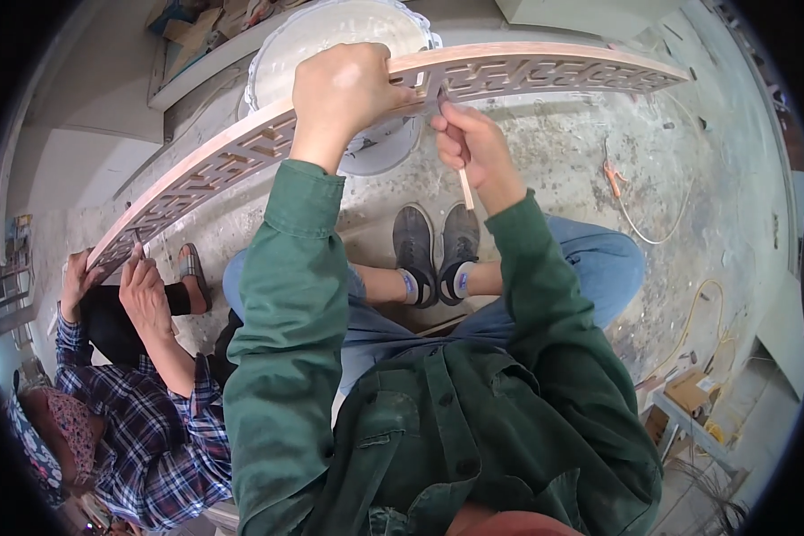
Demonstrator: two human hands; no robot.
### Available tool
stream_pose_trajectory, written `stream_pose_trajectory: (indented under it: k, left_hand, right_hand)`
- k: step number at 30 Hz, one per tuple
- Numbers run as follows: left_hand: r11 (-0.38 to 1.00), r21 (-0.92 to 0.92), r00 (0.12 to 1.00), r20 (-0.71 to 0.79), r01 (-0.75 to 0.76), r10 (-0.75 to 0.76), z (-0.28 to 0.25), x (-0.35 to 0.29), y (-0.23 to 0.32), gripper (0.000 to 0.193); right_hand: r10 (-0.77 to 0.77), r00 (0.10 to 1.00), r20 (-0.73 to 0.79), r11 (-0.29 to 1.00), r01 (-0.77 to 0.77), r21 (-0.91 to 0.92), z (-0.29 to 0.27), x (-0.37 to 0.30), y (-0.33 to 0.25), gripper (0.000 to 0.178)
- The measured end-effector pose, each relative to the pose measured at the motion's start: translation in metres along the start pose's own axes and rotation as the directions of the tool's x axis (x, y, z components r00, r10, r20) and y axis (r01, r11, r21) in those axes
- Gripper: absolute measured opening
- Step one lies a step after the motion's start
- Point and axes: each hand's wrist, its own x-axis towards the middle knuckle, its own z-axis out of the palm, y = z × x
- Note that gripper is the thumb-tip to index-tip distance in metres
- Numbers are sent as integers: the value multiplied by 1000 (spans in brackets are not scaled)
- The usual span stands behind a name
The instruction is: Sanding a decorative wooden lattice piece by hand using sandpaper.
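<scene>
A long, narrow wooden fretwork panel point(545, 73) with a pale edge and cut-out geometric openings spans the view, bent by the lens. My left hand point(341, 89) is closed over its top edge near the middle, thumb against the fretwork. Just right of it, my right hand point(475, 147) grips a thin, pale wooden stick point(467, 190). The stick's lower end sticks out below my fingers; its upper end meets the panel's openings, where a small dark tip shows, too small to make out.
A co-worker in a plaid shirt point(143, 438) sits at left, both hands at the panel's left end. Behind the panel stands a round white tub point(330, 36). An orange-handled tool with a cable point(613, 180) lies on the stained floor point(545, 161). A cardboard box point(690, 393) sits lower right.
</scene>
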Motion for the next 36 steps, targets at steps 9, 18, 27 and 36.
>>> stream_pose_trajectory:
  k: [9,18,27,36]
  left_hand:
    - [1000,-1,1000,-6,-6,6,0,0,2,41]
    - [999,-39,1000,8,12,-12,1,-1,-1,40]
    - [1000,4,1000,19,19,-20,-2,0,0,40]
    - [1000,-6,1000,-8,7,-7,-2,0,5,37]
  right_hand:
    - [-3,992,-123,1000,3,2,-11,-63,26,17]
    - [-21,999,39,998,23,-53,-14,-28,17,18]
    - [-1,1000,-4,1000,1,-1,1,-2,1,15]
    - [-11,999,-46,998,9,-59,-9,-52,19,16]
